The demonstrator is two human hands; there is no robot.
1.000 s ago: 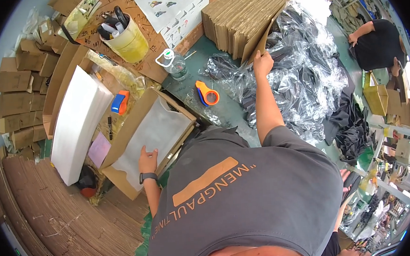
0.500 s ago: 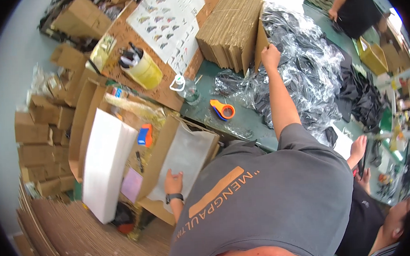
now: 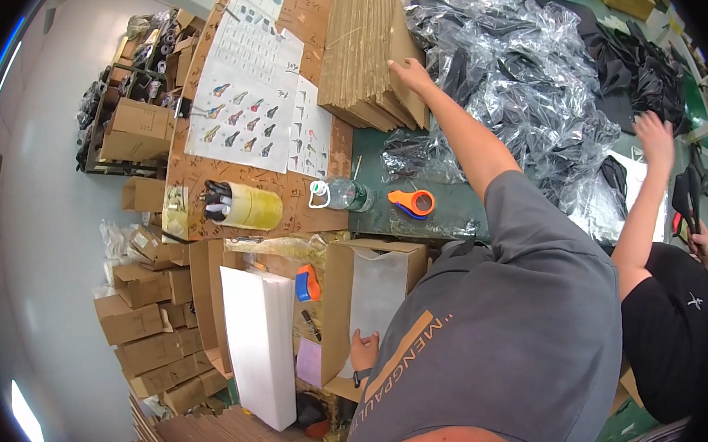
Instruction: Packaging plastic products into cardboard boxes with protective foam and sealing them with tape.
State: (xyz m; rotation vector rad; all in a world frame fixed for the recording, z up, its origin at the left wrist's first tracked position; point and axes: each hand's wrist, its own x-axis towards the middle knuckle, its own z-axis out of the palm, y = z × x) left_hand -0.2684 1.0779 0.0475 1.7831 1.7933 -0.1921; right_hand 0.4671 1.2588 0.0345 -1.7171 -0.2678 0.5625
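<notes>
My right hand (image 3: pixel 411 77), arm stretched forward, grips the edge of the outermost flat cardboard piece (image 3: pixel 404 49) at the right side of an upright stack of folded cardboard (image 3: pixel 359 60). Low in front of my body is my left hand (image 3: pixel 365 352), its fingers apart and nothing visible in them. It is over an open cardboard carton (image 3: pixel 339 304) lined with a white foam sheet (image 3: pixel 373 289). A watch band circles the left wrist.
Clear plastic bags with black things (image 3: pixel 509 87) heap right of the stack. An orange tape dispenser (image 3: pixel 412 204), a bottle (image 3: pixel 350 195) and a yellow pen cup (image 3: pixel 255 208) are nearby. White foam sheets (image 3: pixel 260 351) stand left of the carton. A co-worker (image 3: pixel 672 305) is at the right.
The view has shifted and turned. My right hand remains at the stack's outer cardboard piece, which stood further from the stack before. The co-worker's hand has reached forward over the table.
</notes>
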